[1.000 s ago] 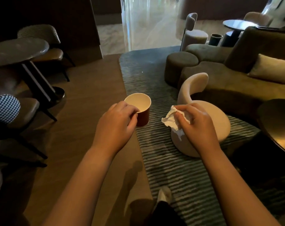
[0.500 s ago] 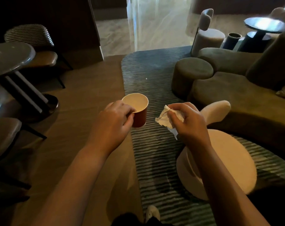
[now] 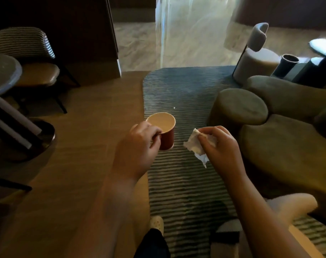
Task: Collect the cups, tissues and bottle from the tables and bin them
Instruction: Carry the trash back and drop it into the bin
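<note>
A red paper cup [image 3: 167, 139] and a crumpled white tissue [image 3: 192, 146] collected, not yet binned.
The left hand [image 3: 138, 146] grips the cup by its rim; the right hand [image 3: 222, 147] pinches the tissue, both held above the striped grey rug [image 3: 177, 187]. No bottle or bin plainly shows.

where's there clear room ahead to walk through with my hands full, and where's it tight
Bare wooden floor runs ahead between the table base on the left and the striped rug. The rug's middle strip is bare too, bordered by the round pouf. Crowded: left by table base and chair; right where pouf, sofa and white stool bunch.
</note>
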The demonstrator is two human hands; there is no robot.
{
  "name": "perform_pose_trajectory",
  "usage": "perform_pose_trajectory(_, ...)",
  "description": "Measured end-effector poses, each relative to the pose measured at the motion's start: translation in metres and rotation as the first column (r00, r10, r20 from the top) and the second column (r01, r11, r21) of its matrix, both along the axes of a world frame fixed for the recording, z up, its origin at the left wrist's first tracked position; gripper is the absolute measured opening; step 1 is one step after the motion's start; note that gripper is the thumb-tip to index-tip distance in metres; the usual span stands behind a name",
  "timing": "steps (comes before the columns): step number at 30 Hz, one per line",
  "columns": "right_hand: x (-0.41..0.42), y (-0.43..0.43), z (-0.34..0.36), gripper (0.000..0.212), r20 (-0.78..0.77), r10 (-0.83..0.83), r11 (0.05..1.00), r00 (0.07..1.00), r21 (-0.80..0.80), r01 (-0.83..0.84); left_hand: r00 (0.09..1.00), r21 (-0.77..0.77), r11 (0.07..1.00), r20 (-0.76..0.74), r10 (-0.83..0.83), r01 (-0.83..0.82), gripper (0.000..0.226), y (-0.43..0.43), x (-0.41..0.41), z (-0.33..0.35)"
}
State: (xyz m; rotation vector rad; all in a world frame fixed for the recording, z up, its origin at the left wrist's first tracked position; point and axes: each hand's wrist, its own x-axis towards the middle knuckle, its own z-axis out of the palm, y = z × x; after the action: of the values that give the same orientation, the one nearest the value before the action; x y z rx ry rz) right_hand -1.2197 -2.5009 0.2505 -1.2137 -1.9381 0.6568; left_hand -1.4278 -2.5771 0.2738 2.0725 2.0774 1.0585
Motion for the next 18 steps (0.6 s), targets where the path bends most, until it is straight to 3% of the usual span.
perform_pose_trajectory(18, -0.042, 0.482, -0.013, 0.012, -0.124, -0.319, 0.946, 0.940, 0.010, 0.323, 0.960, -0.080, 0.963, -0.097, -0.263, 0.256, 0.015, 0.536, -0.066, 0.018)
